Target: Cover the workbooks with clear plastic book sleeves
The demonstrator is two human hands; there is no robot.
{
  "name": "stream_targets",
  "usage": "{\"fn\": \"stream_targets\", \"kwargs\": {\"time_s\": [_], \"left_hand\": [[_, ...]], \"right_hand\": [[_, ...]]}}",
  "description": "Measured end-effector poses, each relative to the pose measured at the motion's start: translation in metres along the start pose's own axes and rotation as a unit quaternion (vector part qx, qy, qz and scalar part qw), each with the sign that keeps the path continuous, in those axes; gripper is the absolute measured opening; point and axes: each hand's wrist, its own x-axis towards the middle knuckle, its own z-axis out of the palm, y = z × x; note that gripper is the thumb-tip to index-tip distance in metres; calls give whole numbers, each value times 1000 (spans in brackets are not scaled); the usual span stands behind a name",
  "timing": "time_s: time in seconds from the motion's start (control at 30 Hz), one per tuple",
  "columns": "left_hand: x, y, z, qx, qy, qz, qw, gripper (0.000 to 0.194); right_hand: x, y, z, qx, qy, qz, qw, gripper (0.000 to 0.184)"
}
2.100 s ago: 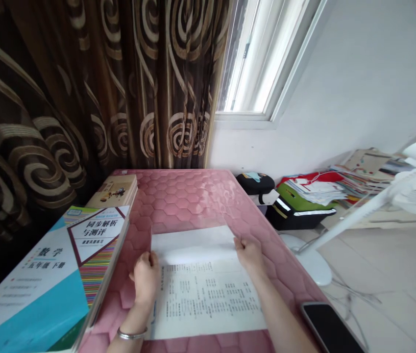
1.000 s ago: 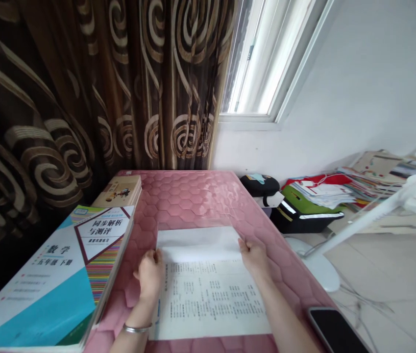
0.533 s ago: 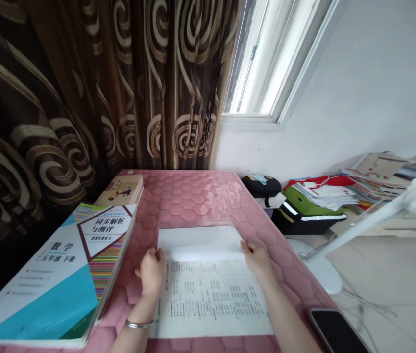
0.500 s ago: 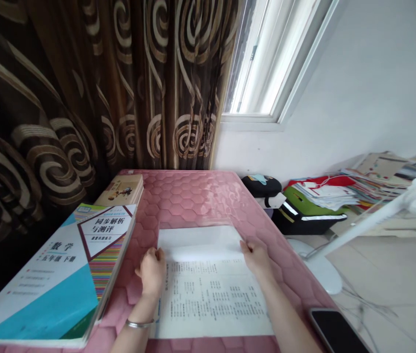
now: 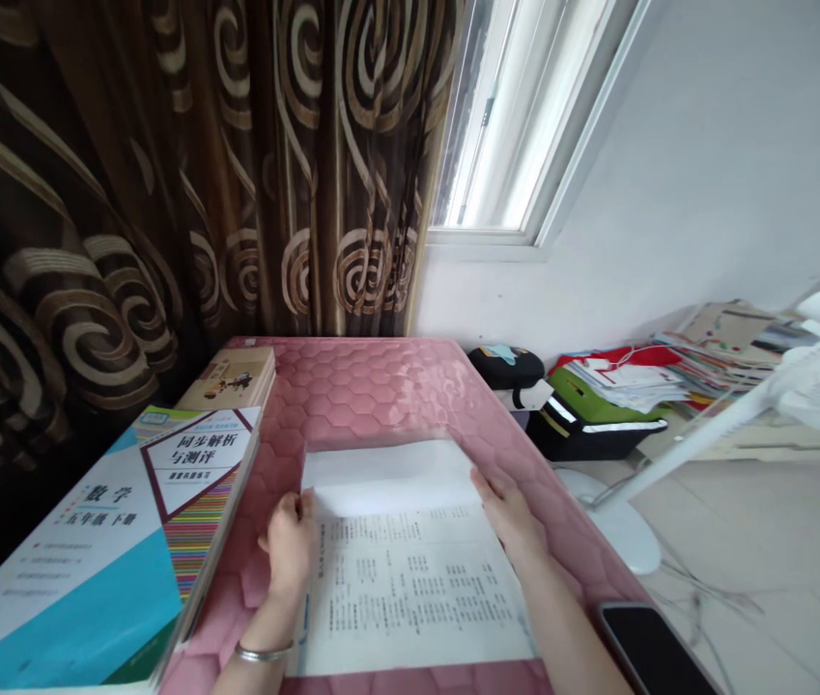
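A large printed sheet (image 5: 410,589) lies on the pink quilted table cover in front of me, small dark text on its lower part. Its upper part (image 5: 387,478) is blank white; whether this is a fold or another page, I cannot tell. My left hand (image 5: 292,541), a silver bangle on its wrist, pinches the left edge with curled fingers. At the right edge, my right hand (image 5: 507,512) grips the paper, thumb on top and the other fingers mostly hidden.
Stacked books, a blue and white workbook (image 5: 91,569) on top, lie at left beside a smaller beige book (image 5: 228,376). A phone (image 5: 652,647) rests at the lower right. Beyond the pink cover (image 5: 352,386) stand a white fan (image 5: 714,434), a green and black box (image 5: 590,415) and piled papers.
The whole view has shifted slightly left. Both hands stay on the sheet's edges, and its upper edge looks slightly more tilted.
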Motion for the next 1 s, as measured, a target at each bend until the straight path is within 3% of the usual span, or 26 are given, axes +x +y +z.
{"fn": "stream_targets", "kwargs": {"time_s": [0.1, 0.33, 0.53, 0.8, 1.0], "left_hand": [[1, 2, 1, 6, 0, 2, 1000, 32], [2, 5, 5, 54, -1, -10, 998, 29], [1, 6, 6, 86, 11, -5, 996, 25], [0, 13, 5, 100, 13, -25, 995, 25], [-1, 4, -1, 19, -10, -6, 1000, 31]], "right_hand": [[1, -1, -4, 35, -34, 29, 998, 39], [2, -5, 9, -66, 9, 32, 997, 34], [3, -7, 12, -175, -2, 24, 984, 33], [5, -9, 14, -206, -18, 40, 977, 40], [5, -8, 14, -192, -3, 22, 981, 40]]}}
